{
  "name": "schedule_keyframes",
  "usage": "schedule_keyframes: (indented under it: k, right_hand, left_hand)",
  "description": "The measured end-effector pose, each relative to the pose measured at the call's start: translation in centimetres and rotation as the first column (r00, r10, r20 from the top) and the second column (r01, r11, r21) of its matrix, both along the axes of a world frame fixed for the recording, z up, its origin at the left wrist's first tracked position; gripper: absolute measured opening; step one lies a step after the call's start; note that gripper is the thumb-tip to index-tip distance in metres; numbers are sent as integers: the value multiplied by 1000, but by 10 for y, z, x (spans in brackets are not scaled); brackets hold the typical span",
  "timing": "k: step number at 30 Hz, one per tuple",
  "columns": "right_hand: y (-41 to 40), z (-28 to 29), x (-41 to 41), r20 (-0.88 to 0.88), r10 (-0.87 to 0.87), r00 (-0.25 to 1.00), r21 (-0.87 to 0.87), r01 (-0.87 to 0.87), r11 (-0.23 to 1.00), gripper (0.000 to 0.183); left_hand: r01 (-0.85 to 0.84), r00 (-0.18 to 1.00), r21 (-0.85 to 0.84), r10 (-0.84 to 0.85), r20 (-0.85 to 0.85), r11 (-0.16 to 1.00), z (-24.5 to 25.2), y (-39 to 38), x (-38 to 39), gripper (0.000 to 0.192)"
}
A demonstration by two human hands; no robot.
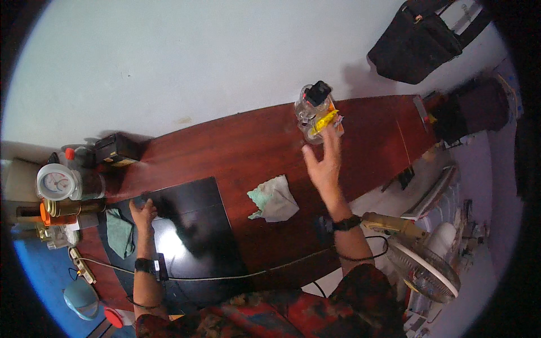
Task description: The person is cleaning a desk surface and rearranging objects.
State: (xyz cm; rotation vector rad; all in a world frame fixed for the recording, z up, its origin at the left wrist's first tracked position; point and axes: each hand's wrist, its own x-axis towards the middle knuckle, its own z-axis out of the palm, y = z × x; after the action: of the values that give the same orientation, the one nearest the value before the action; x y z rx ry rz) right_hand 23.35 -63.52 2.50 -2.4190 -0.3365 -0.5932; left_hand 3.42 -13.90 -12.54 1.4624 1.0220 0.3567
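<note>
My right hand (324, 162) is stretched over the wooden table (262, 126), fingers spread, its fingertips by a yellow packet (325, 121). That packet lies among clear containers (305, 110), with a small black object (318, 93) on top. Whether the fingertips touch it is hard to tell. Over the upper left part of a glossy black panel (198, 215) is my left hand (144, 211), thumb and fingers apart; a small dark thing by its fingertips is unclear. A folded green cloth (119, 233) lies just left of it. Between my hands rests a crumpled white and green cloth (275, 199).
Jars, a white round dial (57, 181) and a black box (116, 150) crowd the table's left end. A pale cable (236, 277) runs across the near side. A power strip (82, 265) is at lower left, a fan (422, 268) at lower right. A black bag (416, 42) hangs on the wall.
</note>
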Motion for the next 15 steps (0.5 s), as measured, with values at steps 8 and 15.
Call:
schedule_keyframes:
  k: [8, 15]
  right_hand:
    - [-56, -26, 44, -177, -222, 959, 151, 249, 957, 99]
    - [-56, -50, 58, -298, -45, 953, 397, 166, 903, 107]
  left_hand:
    - [245, 969, 342, -222, -106, 907, -36, -29, -70, 49]
    - [371, 927, 572, -255, -275, 732, -14, -46, -91, 45]
